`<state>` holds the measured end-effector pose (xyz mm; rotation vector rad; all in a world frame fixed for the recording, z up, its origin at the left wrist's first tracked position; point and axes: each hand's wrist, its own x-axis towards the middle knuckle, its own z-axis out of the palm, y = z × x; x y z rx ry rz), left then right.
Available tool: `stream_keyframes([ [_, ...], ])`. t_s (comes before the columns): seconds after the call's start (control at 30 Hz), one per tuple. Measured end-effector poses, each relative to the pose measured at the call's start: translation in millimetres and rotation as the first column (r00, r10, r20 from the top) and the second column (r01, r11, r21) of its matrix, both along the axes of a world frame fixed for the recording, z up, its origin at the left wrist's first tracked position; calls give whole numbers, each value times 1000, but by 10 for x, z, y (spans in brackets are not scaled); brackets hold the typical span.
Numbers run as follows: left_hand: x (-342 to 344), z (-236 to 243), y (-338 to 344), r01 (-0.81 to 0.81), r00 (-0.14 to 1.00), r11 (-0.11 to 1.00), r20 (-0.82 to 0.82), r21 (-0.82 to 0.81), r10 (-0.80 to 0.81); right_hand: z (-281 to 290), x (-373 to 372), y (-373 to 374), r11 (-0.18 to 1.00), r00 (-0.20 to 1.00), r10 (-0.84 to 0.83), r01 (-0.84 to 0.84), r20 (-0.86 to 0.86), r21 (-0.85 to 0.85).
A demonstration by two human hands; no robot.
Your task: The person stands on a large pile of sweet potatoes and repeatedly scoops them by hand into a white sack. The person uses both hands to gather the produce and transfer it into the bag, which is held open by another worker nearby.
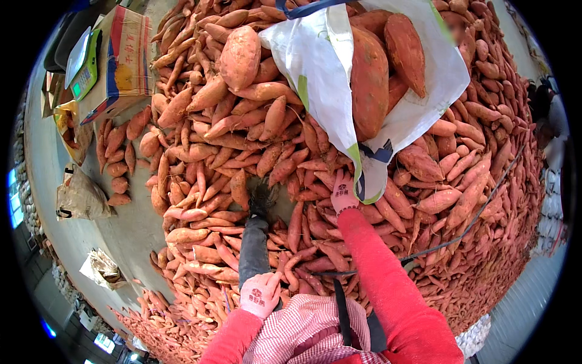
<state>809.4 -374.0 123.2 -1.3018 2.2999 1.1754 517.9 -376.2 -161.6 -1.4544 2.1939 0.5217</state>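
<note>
My left hand point(260, 295), in a pale pink printed glove, lies over my bent dark-trousered leg point(253, 252). Its fingers look loosely extended toward a thin sweet potato point(293, 267), with nothing visible held. Reaching forward into the heap of sweet potatoes point(212, 176), my gloved right hand point(344, 193) is beside the lower edge of a white bag point(324, 67) with green trim. Its fingertips are among the roots, so their grip is hidden. Large sweet potatoes point(370, 85) fill the bag's open mouth.
At far left, a green scale point(85, 70) rests by a cardboard box point(124, 60). A beige bag point(82, 194) and a crumpled white bag point(103, 269) lie on the grey floor point(138, 224). A dark strap or hose point(467, 229) crosses the heap at right.
</note>
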Motion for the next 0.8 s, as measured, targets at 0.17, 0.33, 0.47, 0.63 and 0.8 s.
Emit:
stream_keyframes([
  [0.17,6,-41,-15,1,1000,1000,-9,-19,-1,321,-71,-240,967,993,16,-45,117,249],
  [0.33,-13,1,10,-43,999,998,-13,-45,42,923,-131,-105,966,804,-5,158,594,-206],
  [0.47,-43,-9,16,-66,998,997,7,-39,66,1565,-153,-18,837,79,-318,491,945,241],
  [0.63,-78,-92,19,-13,1000,999,14,-41,14,2035,-46,336,455,-866,-229,309,445,835],
  [0.8,-84,-127,66,-38,999,998,17,-58,39,2314,167,255,440,-943,-88,252,320,862],
])
